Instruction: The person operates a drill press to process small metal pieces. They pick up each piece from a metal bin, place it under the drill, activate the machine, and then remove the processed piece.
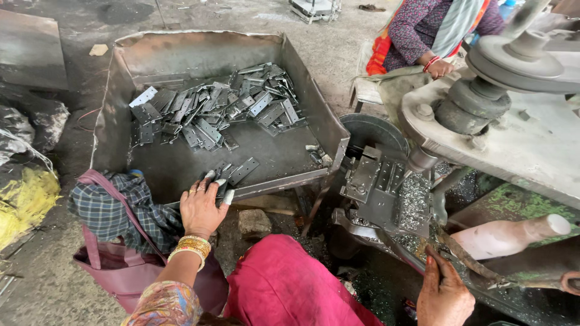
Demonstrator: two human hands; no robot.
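My left hand (202,205) reaches over the near rim of a big sheet-metal tray (296,78), its fingers curled on a few flat perforated metal plates (232,172) at the tray's front. A large heap of the same grey plates (217,108) lies in the middle and back of the tray. My right hand (444,293) is at the lower right, closed around a rusty bent lever (468,259) of the press machine. The press die block (377,187) sits between the tray and the lever, strewn with metal chips.
A grey press machine body with a pulley wheel (513,60) fills the right side. A pale bottle (513,235) lies beneath it. Another person in a patterned top (432,30) sits behind the machine. A checked cloth on a pink bag (118,241) and a yellow sack (24,199) lie at left.
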